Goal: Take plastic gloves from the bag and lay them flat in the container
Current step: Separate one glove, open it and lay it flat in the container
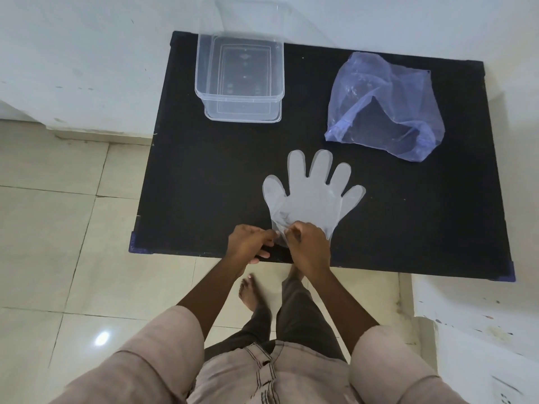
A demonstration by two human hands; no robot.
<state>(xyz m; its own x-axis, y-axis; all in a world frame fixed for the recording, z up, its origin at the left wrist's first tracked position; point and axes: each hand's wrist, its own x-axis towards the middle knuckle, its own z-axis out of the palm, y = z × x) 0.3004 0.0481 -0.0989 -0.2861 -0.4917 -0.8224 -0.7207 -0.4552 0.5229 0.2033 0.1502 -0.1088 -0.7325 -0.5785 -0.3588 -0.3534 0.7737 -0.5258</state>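
A clear plastic glove lies flat on the black table, fingers spread and pointing away from me. Its cuff end is pinched at the near table edge by my left hand and my right hand, which sit close together. A second layer seems to show at the glove's right side. The bluish transparent plastic bag lies crumpled at the far right of the table. The clear rectangular container stands at the far left with nothing visible inside.
The table stands against a white wall, with a cream tiled floor to the left and near side. My bare feet and legs are just under the near table edge. A white ledge sits at the right.
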